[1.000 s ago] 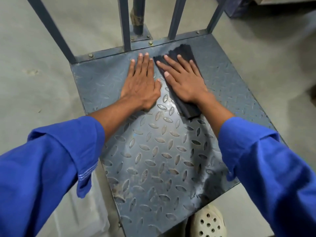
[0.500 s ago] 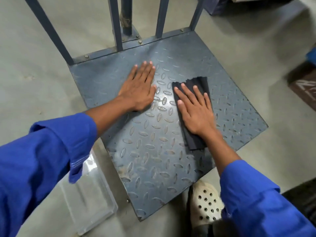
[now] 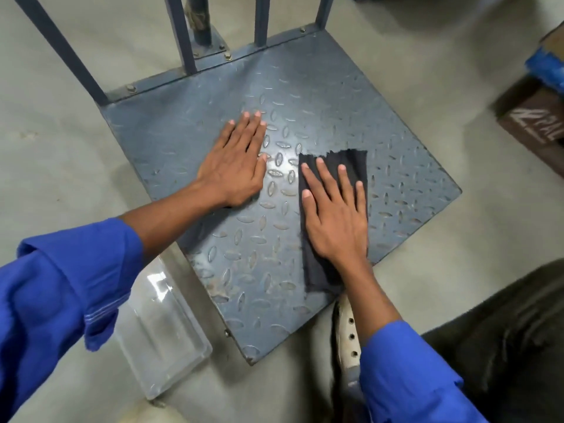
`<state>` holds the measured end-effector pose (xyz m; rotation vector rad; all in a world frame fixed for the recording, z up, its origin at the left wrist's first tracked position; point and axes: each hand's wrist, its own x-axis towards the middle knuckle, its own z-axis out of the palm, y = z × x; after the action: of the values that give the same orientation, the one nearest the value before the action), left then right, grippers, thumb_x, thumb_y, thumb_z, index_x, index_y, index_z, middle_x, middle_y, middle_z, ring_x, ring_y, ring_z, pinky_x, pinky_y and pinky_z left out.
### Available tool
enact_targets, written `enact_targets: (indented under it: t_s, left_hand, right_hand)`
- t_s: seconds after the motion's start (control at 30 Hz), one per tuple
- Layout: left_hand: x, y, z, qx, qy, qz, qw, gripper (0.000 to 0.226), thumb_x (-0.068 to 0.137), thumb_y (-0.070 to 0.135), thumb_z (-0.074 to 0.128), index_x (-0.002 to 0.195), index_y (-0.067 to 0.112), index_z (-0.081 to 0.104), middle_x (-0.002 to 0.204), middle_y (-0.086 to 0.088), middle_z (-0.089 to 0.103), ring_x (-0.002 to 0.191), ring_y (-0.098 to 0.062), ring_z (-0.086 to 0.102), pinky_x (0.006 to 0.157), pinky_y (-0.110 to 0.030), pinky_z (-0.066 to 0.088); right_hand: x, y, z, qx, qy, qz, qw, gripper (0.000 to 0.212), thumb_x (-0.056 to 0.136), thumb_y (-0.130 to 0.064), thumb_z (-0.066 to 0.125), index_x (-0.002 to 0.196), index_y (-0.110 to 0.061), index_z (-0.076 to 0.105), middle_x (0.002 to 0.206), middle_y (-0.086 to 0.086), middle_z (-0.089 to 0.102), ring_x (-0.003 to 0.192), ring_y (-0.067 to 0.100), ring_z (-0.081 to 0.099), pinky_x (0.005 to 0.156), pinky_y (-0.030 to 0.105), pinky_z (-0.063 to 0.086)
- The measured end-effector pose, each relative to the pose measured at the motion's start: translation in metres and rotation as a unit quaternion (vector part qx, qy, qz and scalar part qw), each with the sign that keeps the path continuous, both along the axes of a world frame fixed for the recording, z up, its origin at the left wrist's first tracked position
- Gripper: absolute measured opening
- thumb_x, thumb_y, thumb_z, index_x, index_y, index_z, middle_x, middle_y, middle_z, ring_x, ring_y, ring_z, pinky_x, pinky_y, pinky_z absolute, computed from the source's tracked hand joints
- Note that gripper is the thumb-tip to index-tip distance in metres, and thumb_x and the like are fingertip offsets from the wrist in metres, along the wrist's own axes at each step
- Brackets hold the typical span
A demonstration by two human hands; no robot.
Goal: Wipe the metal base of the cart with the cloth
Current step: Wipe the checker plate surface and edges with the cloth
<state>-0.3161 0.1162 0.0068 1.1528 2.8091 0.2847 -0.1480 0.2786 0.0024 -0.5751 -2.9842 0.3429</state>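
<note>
The cart's metal base [image 3: 351, 99] is a grey-blue tread plate lying on the concrete floor, with upright bars bolted along its far edge. A dark folded cloth [image 3: 354, 161] lies on the plate's right half, near the front edge. My right hand [image 3: 334, 215] presses flat on the cloth with straight, spread fingers. My left hand [image 3: 235, 166] rests flat on the bare plate to the left of the cloth, fingers together and straight.
A clear plastic box [image 3: 158, 331] stands on the floor at the plate's near left edge. A white perforated shoe [image 3: 346, 334] sits by the front corner. A brown cardboard box [image 3: 537, 126] and a blue item [image 3: 546, 68] lie at the right.
My right hand has dragged the cloth from the far edge by the bars back toward the front of the plate. My left hand has stayed flat on the plate.
</note>
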Motion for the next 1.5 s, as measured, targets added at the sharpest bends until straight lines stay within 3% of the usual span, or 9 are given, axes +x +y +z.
enact_targets:
  t_s: [0.17,0.27,0.47,0.73,0.87,1.0,1.13,1.27,1.5]
  left_hand:
    - [0.013,0.008,-0.001,0.006,-0.001,0.003,1.0,0.076,0.104,0.043,0.008,0.169,0.003,0.005,0.178,-0.016,-0.001,0.166,-0.026,-0.005,0.134,-0.043,-0.006]
    - [0.017,0.013,-0.003,0.005,0.005,0.015,1.0,0.076,0.104,0.042,0.008,0.169,0.003,0.003,0.178,-0.016,-0.003,0.166,-0.027,-0.007,0.134,-0.044,-0.007]
    - [0.019,0.018,-0.002,0.008,0.0,0.013,1.0,0.074,0.106,0.041,0.012,0.169,0.004,0.001,0.178,-0.015,-0.005,0.166,-0.026,-0.008,0.134,-0.044,-0.008]
    - [0.024,0.033,-0.003,0.01,-0.007,0.043,0.999,0.073,0.109,0.039,0.018,0.169,0.004,-0.003,0.178,-0.015,-0.009,0.165,-0.027,-0.012,0.134,-0.046,-0.009]
    - [0.019,0.045,-0.006,0.015,-0.001,0.041,0.999,0.072,0.109,0.04,0.02,0.169,0.005,-0.003,0.178,-0.014,-0.009,0.165,-0.026,-0.012,0.134,-0.046,-0.009]
    - [0.005,0.052,-0.004,0.017,-0.01,0.038,0.999,0.071,0.111,0.04,0.023,0.17,0.008,-0.001,0.179,-0.01,-0.008,0.165,-0.023,-0.012,0.133,-0.045,-0.009]
    - [-0.011,0.053,-0.003,0.009,-0.006,0.03,0.999,0.072,0.112,0.044,0.02,0.17,0.009,-0.003,0.178,-0.011,-0.011,0.165,-0.023,-0.014,0.134,-0.045,-0.009]
    - [-0.016,0.057,-0.003,0.009,-0.001,0.036,0.999,0.072,0.112,0.046,0.018,0.169,0.009,-0.005,0.178,-0.011,-0.011,0.164,-0.024,-0.015,0.134,-0.045,-0.009]
    - [-0.025,0.059,-0.006,0.021,0.004,0.039,0.999,0.071,0.112,0.045,0.02,0.17,0.011,-0.001,0.179,-0.01,-0.007,0.165,-0.024,-0.011,0.134,-0.046,-0.008]
  right_hand:
    - [-0.029,0.049,0.002,-0.004,-0.005,-0.097,0.995,0.055,0.11,-0.056,0.02,0.165,-0.051,0.018,0.175,-0.019,0.013,0.165,0.019,0.004,0.132,0.054,0.001]
    - [-0.039,0.029,-0.002,-0.01,0.003,-0.086,0.996,0.056,0.111,-0.052,0.019,0.167,-0.046,0.016,0.176,-0.017,0.011,0.165,0.021,0.003,0.132,0.055,0.0]
    - [0.065,-0.04,-0.003,-0.002,0.019,-0.048,0.999,0.054,0.113,-0.051,0.028,0.166,-0.046,0.022,0.175,-0.019,0.015,0.165,0.015,0.003,0.133,0.05,0.005]
    - [0.013,0.063,-0.001,-0.014,-0.012,-0.184,0.983,0.057,0.11,-0.059,0.018,0.166,-0.051,0.013,0.176,-0.017,0.009,0.165,0.021,-0.001,0.132,0.055,-0.003]
    - [-0.047,0.056,0.003,-0.023,-0.02,-0.134,0.99,0.057,0.111,-0.053,0.016,0.167,-0.046,0.01,0.177,-0.017,0.005,0.165,0.022,-0.003,0.131,0.056,-0.005]
    - [-0.02,0.007,0.003,-0.014,-0.001,-0.029,0.999,0.055,0.113,-0.048,0.021,0.168,-0.043,0.016,0.176,-0.018,0.011,0.165,0.019,0.002,0.132,0.053,0.0]
    - [0.035,0.029,0.001,-0.011,-0.009,-0.081,0.997,0.055,0.112,-0.055,0.023,0.166,-0.047,0.018,0.175,-0.02,0.011,0.164,0.015,0.0,0.133,0.05,0.001]
    - [-0.007,0.07,0.002,-0.021,-0.008,-0.153,0.988,0.057,0.111,-0.057,0.019,0.166,-0.047,0.014,0.176,-0.018,0.01,0.165,0.018,0.0,0.132,0.053,-0.001]
    - [-0.01,0.019,-0.003,-0.012,0.012,-0.101,0.995,0.056,0.113,-0.053,0.019,0.168,-0.044,0.012,0.176,-0.017,0.007,0.165,0.016,-0.003,0.133,0.05,-0.001]
